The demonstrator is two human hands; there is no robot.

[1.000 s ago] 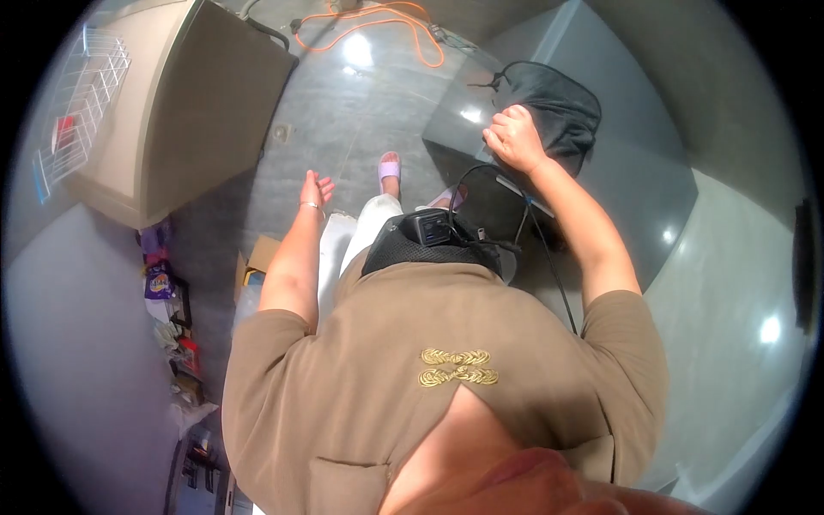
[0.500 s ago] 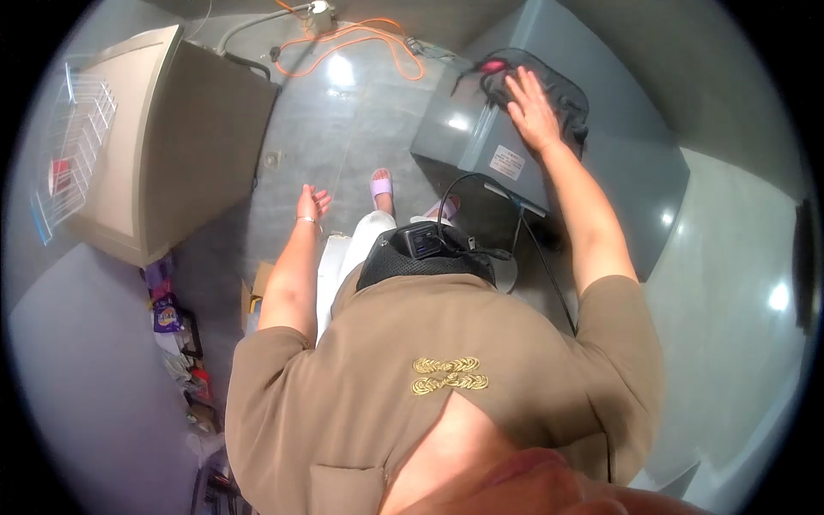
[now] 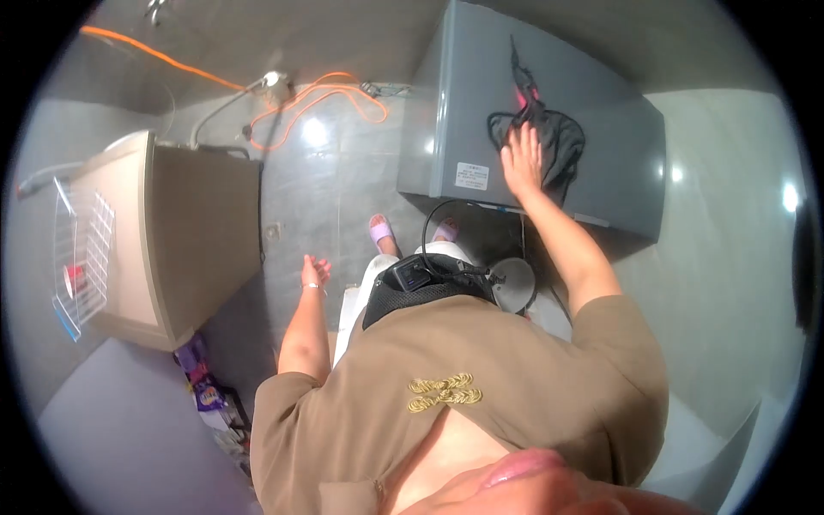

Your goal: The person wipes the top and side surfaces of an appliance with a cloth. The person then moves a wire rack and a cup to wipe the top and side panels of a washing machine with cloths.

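Right fingers [image 3: 526, 144] seemingly atop fabric [image 3: 563, 142]

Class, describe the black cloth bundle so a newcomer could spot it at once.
Find the big grey cabinet at the upper right. On it, under the person's right hand, lies the black cloth bundle. Limp folds and a bright pink patch set it apart from the flat white label nearby.

An orange cord [image 3: 326, 87] lies looped on the grey tiled floor [image 3: 322, 193], a white wire rack [image 3: 96, 251] stands against a beige boxy appliance [image 3: 202, 236], and a purple packet [image 3: 209, 395] shows nearby.
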